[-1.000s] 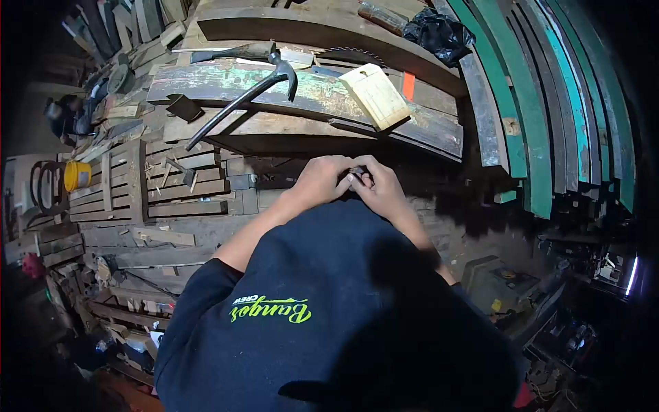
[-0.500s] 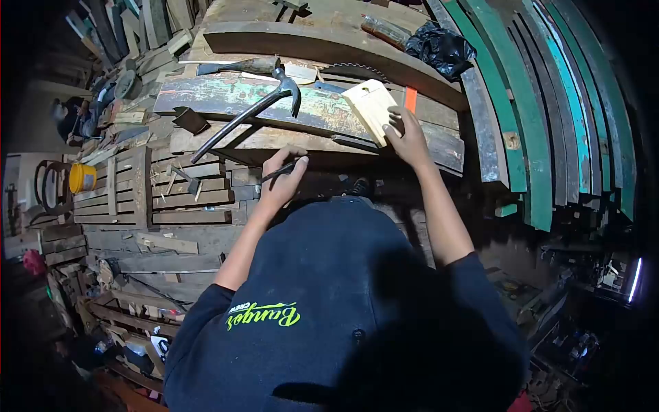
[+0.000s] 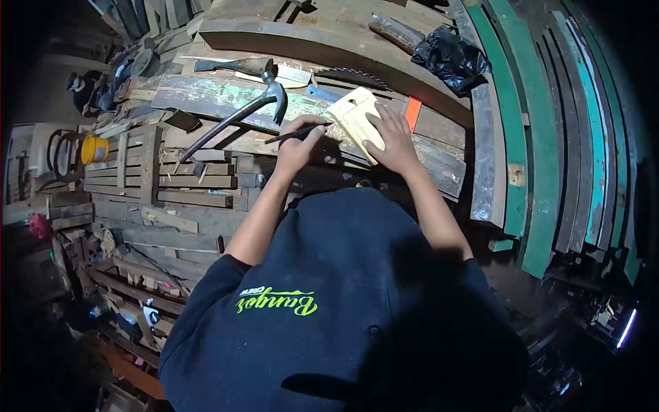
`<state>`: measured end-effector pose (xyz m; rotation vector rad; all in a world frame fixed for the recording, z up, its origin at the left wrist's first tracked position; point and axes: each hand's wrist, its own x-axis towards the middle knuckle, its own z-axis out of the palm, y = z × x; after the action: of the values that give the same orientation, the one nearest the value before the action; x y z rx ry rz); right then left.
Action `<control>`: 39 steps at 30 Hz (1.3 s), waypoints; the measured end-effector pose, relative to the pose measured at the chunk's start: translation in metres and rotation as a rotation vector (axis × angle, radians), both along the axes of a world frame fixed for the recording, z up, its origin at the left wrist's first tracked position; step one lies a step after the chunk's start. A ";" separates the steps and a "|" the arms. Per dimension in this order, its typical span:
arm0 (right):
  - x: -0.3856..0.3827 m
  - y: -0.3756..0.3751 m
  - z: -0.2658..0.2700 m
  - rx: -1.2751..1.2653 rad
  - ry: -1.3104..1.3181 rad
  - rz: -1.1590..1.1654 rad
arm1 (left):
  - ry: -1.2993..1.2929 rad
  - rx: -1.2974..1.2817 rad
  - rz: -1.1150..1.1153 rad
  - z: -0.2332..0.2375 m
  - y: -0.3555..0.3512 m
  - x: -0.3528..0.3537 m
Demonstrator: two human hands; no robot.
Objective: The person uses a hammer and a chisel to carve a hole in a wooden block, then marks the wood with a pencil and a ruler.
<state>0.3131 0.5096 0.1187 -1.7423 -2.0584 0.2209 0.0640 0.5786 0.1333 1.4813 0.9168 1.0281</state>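
Well left of the pale wooden block (image 3: 351, 115) a yellow bucket (image 3: 94, 149) sits among the slats. Nearer it, a claw hammer (image 3: 233, 123) lies across the painted plank (image 3: 206, 96). The left hand (image 3: 298, 147) is pinched around a pencil (image 3: 295, 133) whose tip reaches the block's left edge. The right hand (image 3: 391, 141) lies on the block, fingers spread flat. A black bag (image 3: 453, 58) lies beyond it to the right.

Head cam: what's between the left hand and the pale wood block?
In the head view, only the pencil held in the left hand. Its tip points at the pale wood block, above the painted plank. The right hand lies flat on the block.
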 end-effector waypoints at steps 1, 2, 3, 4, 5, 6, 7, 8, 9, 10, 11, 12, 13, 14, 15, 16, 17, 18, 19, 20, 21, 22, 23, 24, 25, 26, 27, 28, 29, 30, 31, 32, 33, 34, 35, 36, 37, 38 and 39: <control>0.003 0.001 0.002 -0.030 -0.004 0.016 | 0.036 0.023 0.006 0.002 0.003 0.009; 0.005 0.002 0.004 -0.060 -0.008 0.032 | 0.071 0.047 0.011 0.005 0.007 0.017; 0.006 0.003 0.004 -0.084 -0.004 0.041 | 0.110 -0.004 -0.011 0.002 0.012 0.023; 0.006 0.003 0.003 -0.090 0.006 0.050 | 0.125 0.024 -0.047 0.000 0.016 0.029; 0.006 0.002 0.002 -0.068 -0.009 0.049 | 0.131 0.027 -0.060 -0.004 0.022 0.033; 0.006 0.001 0.002 -0.047 -0.025 0.048 | 0.136 0.030 -0.073 -0.006 0.025 0.037; 0.005 0.000 0.003 -0.053 -0.033 0.040 | 0.161 -0.015 -0.074 -0.004 0.026 0.041; 0.006 -0.001 0.003 -0.059 -0.024 0.045 | 0.199 0.040 -0.070 -0.010 0.030 0.042; 0.006 -0.001 0.003 -0.057 -0.031 0.047 | 0.179 -0.010 -0.072 -0.010 0.029 0.045; 0.006 0.000 0.003 -0.054 -0.034 0.049 | 0.162 -0.057 -0.074 -0.009 0.030 0.047; 0.007 0.000 0.003 -0.058 -0.035 0.051 | 0.175 -0.061 -0.067 -0.009 0.030 0.048; 0.007 0.001 0.003 -0.061 -0.022 0.058 | 0.194 -0.012 -0.055 -0.009 0.030 0.048; 0.007 0.001 0.002 -0.054 -0.014 0.054 | 0.213 0.035 -0.048 -0.009 0.030 0.047; 0.006 0.000 0.002 -0.048 -0.010 0.048 | 0.224 0.029 -0.047 -0.008 0.028 0.046; 0.006 0.000 0.007 -0.065 0.000 0.046 | 0.255 0.001 -0.051 -0.002 0.027 0.046; 0.006 0.000 0.007 -0.064 0.004 0.045 | 0.283 -0.023 -0.055 0.002 0.027 0.046; 0.006 0.000 0.007 -0.076 -0.006 0.043 | 0.318 0.001 -0.062 0.003 0.028 0.045; 0.005 0.001 0.006 -0.085 -0.017 0.040 | 0.318 0.005 -0.067 0.002 0.029 0.045; 0.005 0.001 0.006 -0.070 -0.019 0.030 | 0.287 0.015 -0.048 0.001 0.029 0.046; 0.004 0.001 0.007 -0.072 -0.020 0.023 | 0.255 0.023 -0.030 -0.001 0.028 0.045; 0.004 0.002 0.007 -0.062 -0.012 0.024 | 0.238 0.006 -0.045 0.000 0.030 0.044; 0.004 0.001 0.007 -0.057 -0.006 0.028 | 0.233 -0.001 -0.050 0.000 0.031 0.043; 0.003 0.000 0.006 -0.041 0.017 0.024 | 0.264 -0.011 -0.070 0.000 0.032 0.041; 0.002 0.000 0.005 -0.048 0.007 0.025 | 0.292 -0.016 -0.088 0.001 0.033 0.041; 0.002 0.001 0.004 -0.044 0.007 0.028 | 0.284 0.026 -0.100 -0.003 0.036 0.040; 0.002 0.001 0.004 -0.038 0.008 0.028 | 0.273 0.026 -0.102 -0.005 0.036 0.039; 0.003 0.002 0.005 -0.035 0.008 0.040 | 0.250 0.017 -0.114 -0.007 0.037 0.039; 0.004 0.003 0.006 -0.034 -0.004 0.034 | 0.228 0.009 -0.127 -0.008 0.039 0.038; 0.005 0.004 0.006 -0.046 0.009 0.044 | 0.186 -0.032 -0.134 -0.011 0.039 0.038; 0.004 0.003 0.007 -0.064 0.022 0.055 | 0.176 -0.034 -0.143 -0.013 0.040 0.037; 0.004 0.003 0.007 -0.069 0.012 0.044 | 0.178 -0.021 -0.150 -0.017 0.042 0.037; 0.005 0.002 0.007 -0.093 0.023 0.041 | 0.181 -0.008 -0.158 -0.020 0.043 0.037; 0.004 0.003 0.009 -0.116 0.034 0.038 | 0.206 0.013 -0.174 -0.019 0.045 0.036; 0.003 0.003 0.010 -0.122 0.025 0.027 | 0.196 0.008 -0.184 -0.020 0.047 0.035; 0.002 0.003 0.011 -0.131 0.026 0.026 | 0.202 0.017 -0.183 -0.022 0.048 0.035; 0.001 0.002 0.011 -0.142 0.027 0.026 | 0.209 0.025 -0.182 -0.023 0.049 0.035; 0.001 0.000 0.010 -0.146 0.015 0.018 | 0.205 0.016 -0.191 -0.022 0.050 0.034; 0.000 0.000 0.009 -0.152 0.010 0.012 | 0.199 0.051 -0.183 -0.023 0.052 0.034; -0.002 0.000 0.010 -0.155 0.009 -0.001 | 0.194 0.048 -0.192 -0.017 0.052 0.034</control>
<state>0.3111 0.5098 0.1284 -1.8280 -2.0824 0.3969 0.0982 0.6308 0.1159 1.6958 0.8710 0.7809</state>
